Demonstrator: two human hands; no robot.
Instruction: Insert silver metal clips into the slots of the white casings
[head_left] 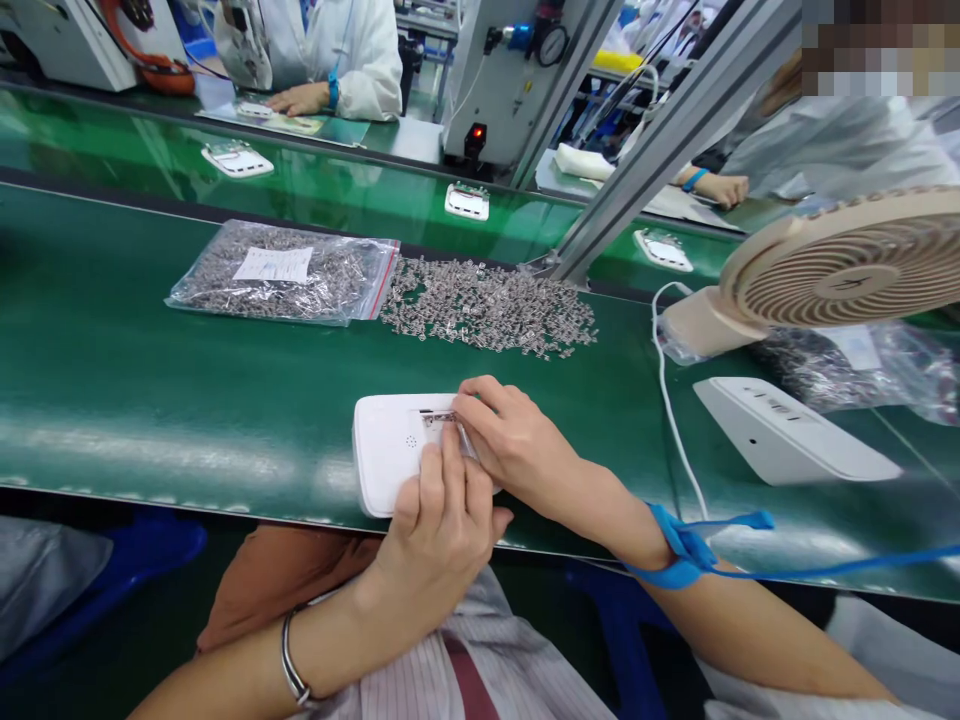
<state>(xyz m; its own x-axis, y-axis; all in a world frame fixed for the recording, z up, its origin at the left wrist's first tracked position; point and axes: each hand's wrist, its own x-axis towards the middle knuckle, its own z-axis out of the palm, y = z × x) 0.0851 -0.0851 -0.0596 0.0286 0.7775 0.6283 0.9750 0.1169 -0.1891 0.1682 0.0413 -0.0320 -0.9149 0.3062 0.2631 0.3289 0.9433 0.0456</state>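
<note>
While both hands crowd the slot on the white casing point(390, 450), which lies flat near the front edge of the green tabletop point(150, 400), the left hand point(439, 530) steadies its right end with fingers pressed down, and the right hand point(510, 440) pinches what looks like a small metal clip point(439, 418) at the slot — too small to tell whether it is seated. Such a tiny part could likely slip from the fingertips, and the casing could slide off the near edge under a hard push. To the right, a blue wrist strap point(686, 555) and a white cable point(671, 420) trail close by and might snag. Bare tabletop lies to the left; ahead sit the loose clip pile point(487, 305) and a bag of clips point(285, 270) — a desk fan point(832, 265) and second casing point(787, 430) hem the right
</note>
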